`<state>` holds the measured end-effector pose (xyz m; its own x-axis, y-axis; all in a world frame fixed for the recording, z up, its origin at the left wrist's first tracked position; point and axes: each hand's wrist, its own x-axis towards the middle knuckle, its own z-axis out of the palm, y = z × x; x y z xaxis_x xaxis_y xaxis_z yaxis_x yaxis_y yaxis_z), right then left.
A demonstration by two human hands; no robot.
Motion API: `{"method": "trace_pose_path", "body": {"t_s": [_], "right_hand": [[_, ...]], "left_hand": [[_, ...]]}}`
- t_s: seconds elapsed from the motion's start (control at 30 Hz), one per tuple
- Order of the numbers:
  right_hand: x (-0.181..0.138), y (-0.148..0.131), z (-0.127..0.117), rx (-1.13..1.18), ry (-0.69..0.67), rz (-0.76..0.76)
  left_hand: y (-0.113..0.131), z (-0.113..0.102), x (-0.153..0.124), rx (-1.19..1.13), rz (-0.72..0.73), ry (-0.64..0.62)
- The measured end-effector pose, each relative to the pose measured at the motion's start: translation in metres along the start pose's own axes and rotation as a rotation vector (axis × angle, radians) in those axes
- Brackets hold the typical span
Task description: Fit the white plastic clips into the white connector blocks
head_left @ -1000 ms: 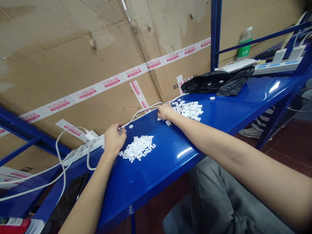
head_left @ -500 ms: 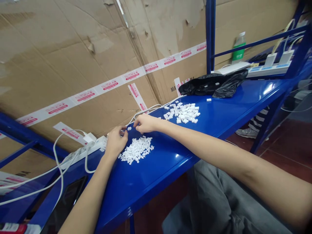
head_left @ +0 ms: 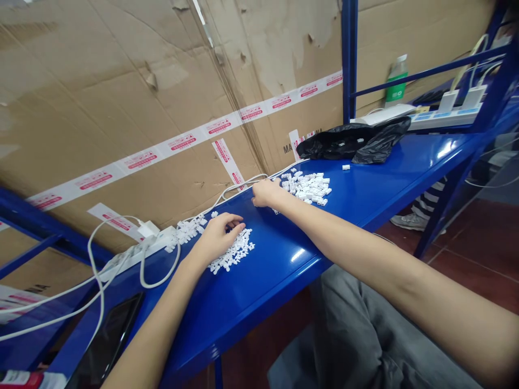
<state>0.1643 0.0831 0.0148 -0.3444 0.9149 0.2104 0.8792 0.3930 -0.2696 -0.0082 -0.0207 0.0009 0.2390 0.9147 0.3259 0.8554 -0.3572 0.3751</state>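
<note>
Since half a second ago the two hands have parted: my right hand (head_left: 265,193) has gone out from the spot where they met to the far pile (head_left: 310,186) of small white pieces, and my left hand (head_left: 221,233) has slid forward onto the near pile (head_left: 237,249).

Left hand lies palm down, fingers loosely spread over the top of its pile, with pieces showing past the fingertips and under the palm's right edge. Whether one is already caught beneath a finger, I cannot tell. Right hand is curled, knuckles up, its tips hidden at the nearest edge of its pile, so I cannot tell whether it is pinching anything. That pile fans away beyond its fingers, towards the black bag (head_left: 352,143).

As I judge it, taking one piece per hand goes best from the loose rim of each pile. A light roll of the fingertip should free a single piece. Pressing flat would likely scatter them across the glossy blue surface (head_left: 259,292).

Just behind my left hand sits a small heap (head_left: 187,230) of the same pieces, touching the power strip (head_left: 154,243). Its white cable (head_left: 159,282) loops close to my left wrist, which I should keep lifted clear of it.
</note>
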Motion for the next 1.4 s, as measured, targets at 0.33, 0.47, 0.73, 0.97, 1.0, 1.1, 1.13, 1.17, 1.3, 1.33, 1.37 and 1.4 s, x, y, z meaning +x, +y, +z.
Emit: {"method": "trace_pose_path", "body": {"t_s": [0.33, 0.47, 0.73, 0.97, 1.0, 1.1, 1.13, 1.17, 1.3, 1.33, 1.37, 1.4], "right_hand": [[-0.008, -0.009, -0.002, 0.003, -0.063, -0.134], [-0.009, -0.009, -0.005, 0.046, -0.025, -0.196], [-0.010, -0.019, -0.002, 0.234, 0.074, -0.374], [-0.002, -0.022, 0.011, 0.403, 0.097, -0.431], [-0.002, -0.021, 0.011, 0.436, 0.096, -0.427], [-0.002, -0.021, 0.010, 0.572, 0.066, -0.392], [-0.002, -0.021, 0.010, 0.632, 0.040, -0.372], [-0.003, -0.021, 0.009, 0.696, 0.005, -0.351], [-0.004, -0.025, 0.009, 0.969, -0.177, -0.267], [-0.005, -0.027, 0.009, 1.030, -0.221, -0.247], [-0.005, -0.028, 0.010, 1.087, -0.259, -0.227], [-0.005, -0.029, 0.012, 1.137, -0.293, -0.208]], "left_hand": [[0.002, -0.002, -0.001, 0.085, 0.030, -0.048], [0.004, -0.001, -0.002, 0.028, 0.013, -0.019], [0.002, -0.002, -0.003, -0.176, -0.067, 0.067], [-0.001, -0.003, -0.003, -0.272, -0.111, 0.106], [0.000, -0.003, -0.003, -0.286, -0.116, 0.119], [0.004, -0.003, -0.003, -0.359, -0.136, 0.147], [0.005, -0.004, -0.002, -0.403, -0.152, 0.159], [0.006, -0.004, -0.001, -0.458, -0.175, 0.174], [0.004, -0.006, 0.002, -0.673, -0.279, 0.260], [0.001, -0.006, 0.002, -0.710, -0.296, 0.281], [-0.001, -0.006, 0.003, -0.739, -0.309, 0.303], [-0.004, -0.006, 0.003, -0.763, -0.318, 0.326]]}}
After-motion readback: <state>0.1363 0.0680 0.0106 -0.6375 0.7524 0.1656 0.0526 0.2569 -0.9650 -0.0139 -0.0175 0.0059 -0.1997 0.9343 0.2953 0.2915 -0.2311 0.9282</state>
